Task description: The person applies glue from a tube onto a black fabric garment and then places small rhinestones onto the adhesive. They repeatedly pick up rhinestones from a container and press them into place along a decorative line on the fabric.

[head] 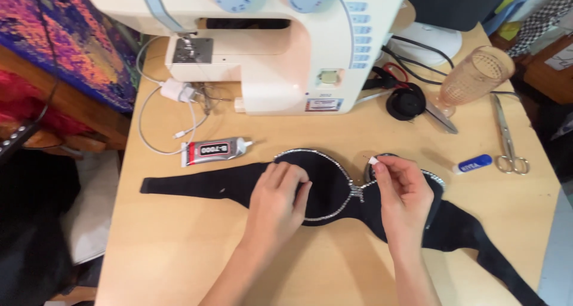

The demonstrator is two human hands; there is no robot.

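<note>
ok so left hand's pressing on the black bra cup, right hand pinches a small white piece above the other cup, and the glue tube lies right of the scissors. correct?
Not quite. In the head view the glue tube lies far left of the scissors, just beyond the bra's left strap. The rest holds: the left hand presses on the black bra cup, and the right hand pinches a small white piece above the other cup.

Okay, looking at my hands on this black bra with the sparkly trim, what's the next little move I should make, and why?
Probably bring the right hand down so the small white-tipped piece pinched in its fingers meets the rhinestone trim near the centre of the black bra. The left hand already presses the cup flat, and the tip hovers just above the edge.
</note>
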